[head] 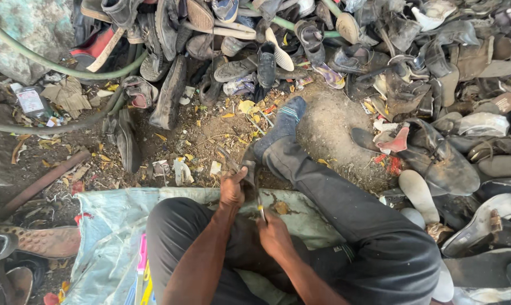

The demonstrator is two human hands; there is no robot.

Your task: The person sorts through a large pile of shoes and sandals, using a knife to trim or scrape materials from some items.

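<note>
The left hand (pixel 233 189) is closed around a dark, worn piece of shoe material (pixel 245 165), gripping it from above just near the person's sock-covered foot; the right hand (pixel 273 234) sits just nearer, fingers curled tight around a thin tool with a yellowish handle (pixel 261 210), whose tip points up toward the held piece; whether the tip touches it cannot be told. Both forearms rise from the near edge, between dark-trousered legs; the right leg stretches far, ending in a blue-grey sock (pixel 283 124) on bare dirt. Under the person lies a pale blue sheet (pixel 114 226). A great heap of old shoes and soles (pixel 413 62) crowds the far and right sides; a green hose (pixel 52 68) curves at far left; a rusty pipe (pixel 43 181) lies on the left ground.
</note>
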